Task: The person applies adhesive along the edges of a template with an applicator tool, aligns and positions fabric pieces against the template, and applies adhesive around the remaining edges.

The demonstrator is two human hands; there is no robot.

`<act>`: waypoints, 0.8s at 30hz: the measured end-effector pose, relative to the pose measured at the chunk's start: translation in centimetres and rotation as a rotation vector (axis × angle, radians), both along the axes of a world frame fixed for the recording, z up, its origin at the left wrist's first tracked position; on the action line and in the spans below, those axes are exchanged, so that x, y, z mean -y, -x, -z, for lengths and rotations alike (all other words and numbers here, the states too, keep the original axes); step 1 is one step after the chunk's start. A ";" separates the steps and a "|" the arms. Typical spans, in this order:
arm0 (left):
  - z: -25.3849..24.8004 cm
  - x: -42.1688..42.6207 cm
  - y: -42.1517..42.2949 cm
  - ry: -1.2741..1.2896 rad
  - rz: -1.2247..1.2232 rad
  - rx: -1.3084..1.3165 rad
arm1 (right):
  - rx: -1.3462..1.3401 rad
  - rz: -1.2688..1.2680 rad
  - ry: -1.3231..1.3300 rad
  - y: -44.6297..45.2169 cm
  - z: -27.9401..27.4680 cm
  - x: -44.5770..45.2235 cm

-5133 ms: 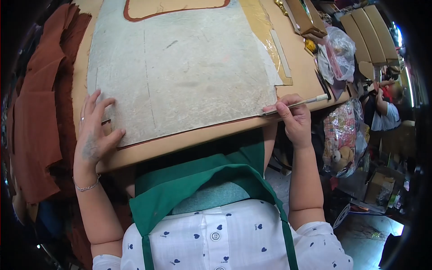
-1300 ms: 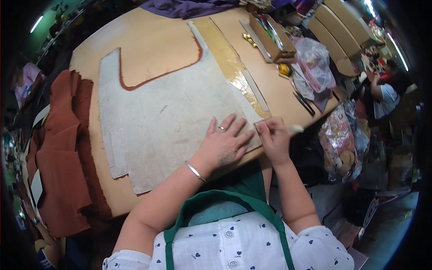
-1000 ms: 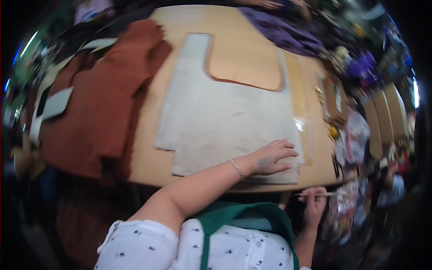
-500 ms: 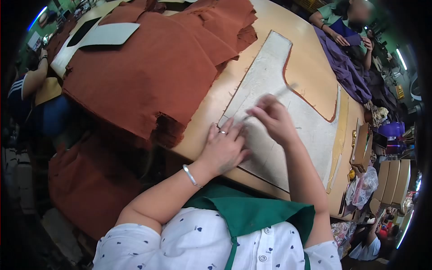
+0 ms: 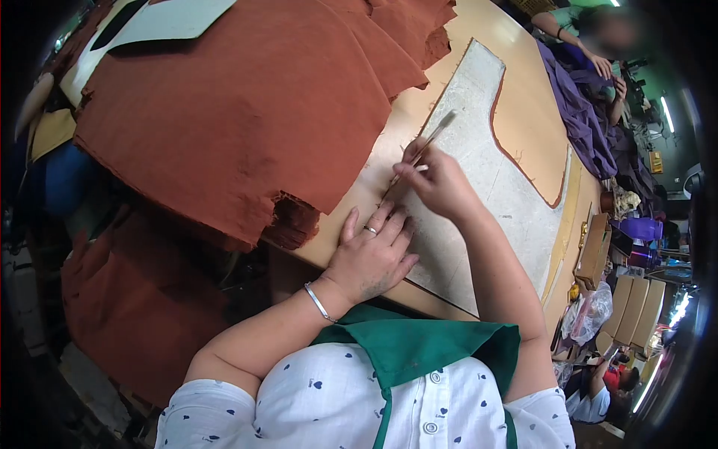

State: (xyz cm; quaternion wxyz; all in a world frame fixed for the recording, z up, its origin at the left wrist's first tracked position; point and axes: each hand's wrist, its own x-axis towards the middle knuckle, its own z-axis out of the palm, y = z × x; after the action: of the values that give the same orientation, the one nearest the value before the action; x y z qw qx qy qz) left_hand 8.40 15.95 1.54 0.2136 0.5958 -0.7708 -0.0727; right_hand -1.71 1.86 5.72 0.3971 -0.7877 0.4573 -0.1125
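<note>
A large whitish pattern board [image 5: 516, 198] with one curved cut-out side lies on the table, with thin reddish-brown fabric edges showing beneath it. My left hand [image 5: 372, 253] rests on its near-left part, fingers spread and a ring on one of them. Just beyond those fingertips, my right hand [image 5: 443, 179] grips a slim pen [image 5: 440, 129]. The pen slants, its tip down at the board's left edge and its pale end up toward the far side.
A big stack of rust-brown fabric [image 5: 239, 112] covers the table's left part, with white pattern pieces [image 5: 176, 22] on top. Across the table a person handles purple cloth [image 5: 576, 112]. A yellowish strip [image 5: 565, 224] and a cardboard box [image 5: 593, 251] lie at right.
My right hand has moved a little left and away from me, bringing the pen to the board's left edge. My left hand stays flat on the board. The view has shifted slightly.
</note>
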 end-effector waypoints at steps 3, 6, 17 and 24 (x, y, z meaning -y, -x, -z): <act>0.2 0.0 0.1 0.015 -0.005 -0.005 | 0.040 0.079 0.099 0.7 0.5 2.6; 0.3 0.0 0.1 0.019 -0.007 -0.011 | -0.015 0.159 0.197 0.7 -0.2 4.4; 0.0 0.1 0.0 0.007 -0.005 -0.017 | 0.106 0.164 0.216 1.3 1.7 4.1; -0.1 0.2 0.1 0.003 -0.012 0.002 | -0.095 -0.007 0.043 -0.4 -0.2 1.9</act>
State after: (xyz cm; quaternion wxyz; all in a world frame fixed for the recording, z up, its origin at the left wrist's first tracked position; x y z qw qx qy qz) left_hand 8.35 15.79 1.63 0.2143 0.6003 -0.7674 -0.0697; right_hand -1.28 0.00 5.93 0.3584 -0.8021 0.4704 -0.0836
